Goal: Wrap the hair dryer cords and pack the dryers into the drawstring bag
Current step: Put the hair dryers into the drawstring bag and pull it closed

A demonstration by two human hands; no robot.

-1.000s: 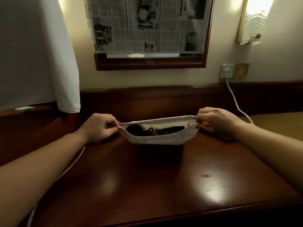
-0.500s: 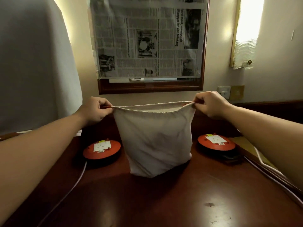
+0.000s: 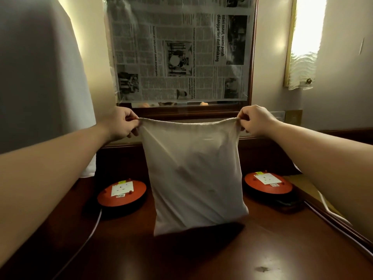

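A: Near field, bottom of frame: bare dark desk top (image 3: pixel 201 259), nothing loose on it. A white cable (image 3: pixel 91 231) runs from lower left up to the left orange reel (image 3: pixel 121 191)

B: Mid-frame?

A: Drawstring bag (image 3: pixel 193 174) hangs at centre, its lower corner just touching the desk. Left hand (image 3: pixel 121 124) is pinched closed on the left end of the top hem, right hand (image 3: pixel 255 121) likewise on the right end. Hem is pulled taut between them, probably to draw the mouth closed

B: Dryers?

A: None outside. Dark shapes show faintly through the cloth, so judged to be inside. Right orange reel (image 3: pixel 268 181) sits beside the bag

B: Far?

A: Newspaper (image 3: pixel 179 49) covers the mirror, upper centre; wall lamp (image 3: pixel 302 43) upper right
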